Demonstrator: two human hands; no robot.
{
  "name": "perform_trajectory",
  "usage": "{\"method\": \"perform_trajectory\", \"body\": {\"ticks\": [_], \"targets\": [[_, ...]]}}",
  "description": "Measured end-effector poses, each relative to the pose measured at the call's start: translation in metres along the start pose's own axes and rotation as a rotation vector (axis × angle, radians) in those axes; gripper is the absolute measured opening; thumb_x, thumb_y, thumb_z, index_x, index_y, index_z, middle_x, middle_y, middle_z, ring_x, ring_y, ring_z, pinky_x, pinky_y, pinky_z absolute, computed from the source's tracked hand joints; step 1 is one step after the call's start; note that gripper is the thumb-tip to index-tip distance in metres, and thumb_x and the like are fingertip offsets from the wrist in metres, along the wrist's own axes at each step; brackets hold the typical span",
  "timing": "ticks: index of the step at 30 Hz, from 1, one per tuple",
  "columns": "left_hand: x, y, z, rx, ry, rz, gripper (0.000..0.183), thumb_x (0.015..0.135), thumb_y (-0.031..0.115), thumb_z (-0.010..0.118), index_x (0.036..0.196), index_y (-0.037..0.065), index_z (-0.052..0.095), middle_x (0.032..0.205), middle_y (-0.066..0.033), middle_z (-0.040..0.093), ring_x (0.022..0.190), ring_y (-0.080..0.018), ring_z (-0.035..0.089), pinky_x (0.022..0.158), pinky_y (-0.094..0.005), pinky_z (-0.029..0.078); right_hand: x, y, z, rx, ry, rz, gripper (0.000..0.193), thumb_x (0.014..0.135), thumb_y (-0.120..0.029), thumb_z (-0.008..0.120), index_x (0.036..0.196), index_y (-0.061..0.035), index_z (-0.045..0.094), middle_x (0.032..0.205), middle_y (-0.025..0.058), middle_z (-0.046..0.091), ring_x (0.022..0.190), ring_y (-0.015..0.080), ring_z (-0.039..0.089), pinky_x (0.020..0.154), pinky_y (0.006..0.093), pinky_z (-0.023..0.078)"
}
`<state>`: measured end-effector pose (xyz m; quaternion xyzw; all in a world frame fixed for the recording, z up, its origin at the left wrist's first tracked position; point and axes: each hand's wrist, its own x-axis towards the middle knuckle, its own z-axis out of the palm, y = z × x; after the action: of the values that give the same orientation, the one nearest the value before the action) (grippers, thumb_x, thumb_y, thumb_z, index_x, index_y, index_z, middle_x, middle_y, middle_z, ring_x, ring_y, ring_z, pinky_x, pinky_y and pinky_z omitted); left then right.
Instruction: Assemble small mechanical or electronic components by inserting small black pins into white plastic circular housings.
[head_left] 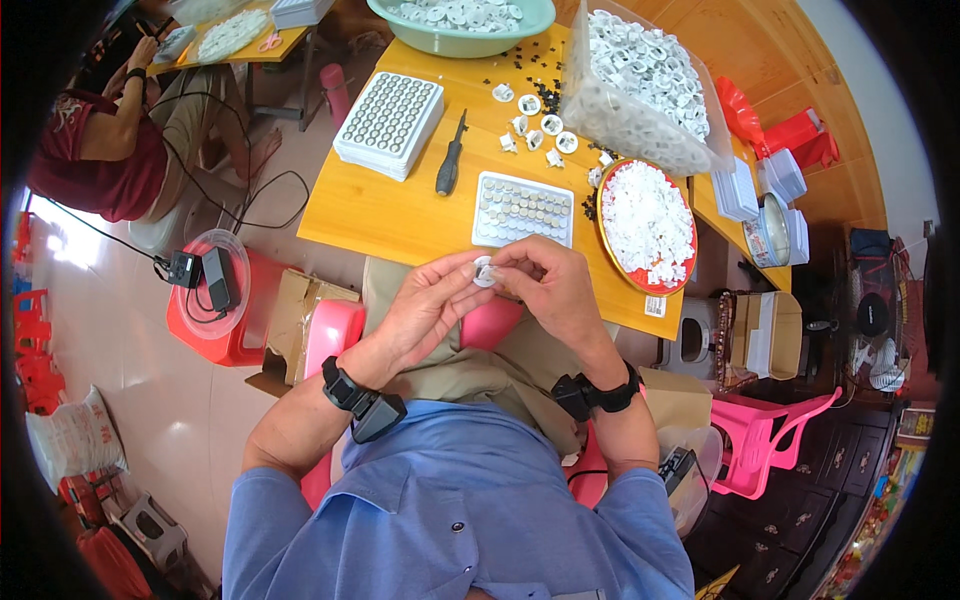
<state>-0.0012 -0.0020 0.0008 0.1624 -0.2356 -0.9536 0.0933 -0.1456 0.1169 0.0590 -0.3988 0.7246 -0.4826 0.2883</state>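
Observation:
Between my hands, over the near edge of the table, is a small round white plastic part (484,270). My left hand (430,305) pinches it from the left with thumb and fingers. From the right, the fingertips of my right hand (548,288) close on the same part; anything smaller between them is hidden. Just beyond my fingers lies a white tray (497,236) with rows of silver button cells. A black-handled screwdriver (449,165) lies left of that tray. Several loose white round parts (552,124) are scattered behind it, among tiny black pieces (549,97).
At the back left sits a stack of cell trays (372,161). A green basin (455,42) and a clear bin (640,135) hold white parts. The red-rimmed plate (605,228) at right is heaped with small white pieces. Another person (100,150) sits at far left.

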Motion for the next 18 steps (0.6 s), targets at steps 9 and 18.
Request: {"method": "perform_trajectory", "body": {"ticks": [9, 18], "targets": [[0.0, 0.0, -0.001, 0.008, 0.011, 0.003, 0.033, 0.101, 0.013, 0.055, 0.13, -0.002, 0.056, 0.122, -0.0135, 0.064, 0.114, -0.0215, 0.063, 0.102, -0.0332, 0.052, 0.0, -0.002, 0.0, -0.155, -0.008, -0.106, 0.013, 0.081, -0.005, 0.071, 0.092, -0.0001, 0.069, 0.082, 0.0106, 0.067, 0.068, 0.0188, 0.065, 0.062, 0.0291, 0.051], [-0.002, -0.002, 0.002, 0.389, 0.011, 0.202, 0.027, 0.1, 0.006, 0.055, 0.125, -0.004, 0.056, 0.118, -0.0148, 0.065, 0.107, -0.0185, 0.065, 0.096, -0.0321, 0.055, 0.0, 0.004, 0.005, -0.017, 0.038, -0.005, 0.015, 0.08, -0.005, 0.072, 0.094, -0.0008, 0.069, 0.082, 0.0088, 0.071, 0.067, 0.015, 0.067, 0.062, 0.0279, 0.053]]}}
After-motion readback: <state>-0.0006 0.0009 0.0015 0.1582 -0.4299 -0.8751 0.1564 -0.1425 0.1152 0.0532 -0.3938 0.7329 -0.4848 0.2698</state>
